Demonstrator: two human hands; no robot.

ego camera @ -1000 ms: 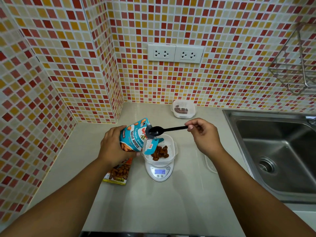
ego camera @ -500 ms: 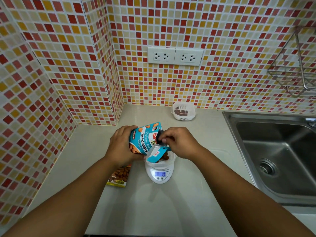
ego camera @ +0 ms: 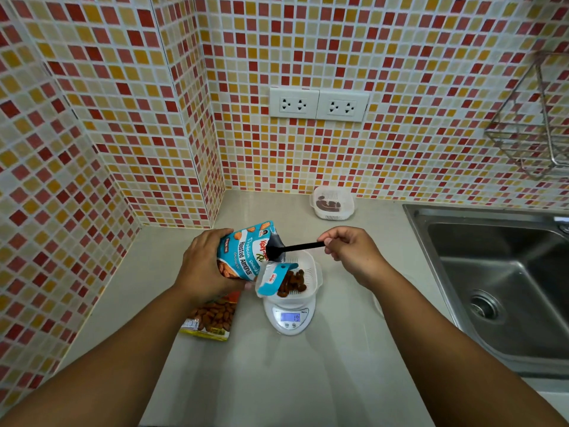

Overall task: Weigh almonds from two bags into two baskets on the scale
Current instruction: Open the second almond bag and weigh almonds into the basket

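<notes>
My left hand (ego camera: 201, 266) grips a teal bag of roasted almonds (ego camera: 244, 254), tilted with its torn mouth toward the right. My right hand (ego camera: 351, 251) pinches the handle of a black spoon (ego camera: 292, 248) whose bowl sits at the bag's opening. Just below stands a white basket (ego camera: 312, 272) holding several almonds (ego camera: 292, 283), on a small white scale (ego camera: 289, 317) with a lit display. A second white basket (ego camera: 332, 202) with dark contents stands by the back wall. A second almond bag (ego camera: 212, 318) lies flat on the counter, partly under my left wrist.
A steel sink (ego camera: 505, 282) fills the right side of the counter. A wire rack (ego camera: 535, 124) hangs on the tiled wall at upper right. Two socket plates (ego camera: 318, 104) sit on the back wall. A tiled wall corner juts out at left.
My right hand, close against the bag's mouth half a second ago, has drawn back to the right, and the spoon now shows at the opening. The left hand keeps the bag tilted.
</notes>
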